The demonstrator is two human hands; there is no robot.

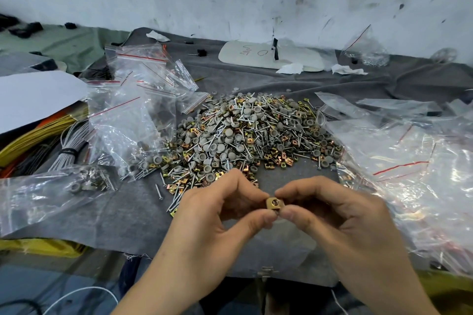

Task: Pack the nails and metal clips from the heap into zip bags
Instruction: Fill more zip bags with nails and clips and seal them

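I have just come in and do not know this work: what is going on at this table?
A person's left hand and right hand pinch one brass-coloured metal clip with their fingers, just in front of the heap of nails, clips and grey caps on the grey cloth. Zip bags lie on both sides; one bag at the left already holds some parts.

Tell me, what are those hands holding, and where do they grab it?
One gold-coloured metal clip, pinched by its edges: the left hand takes its left side, the right hand its right side.
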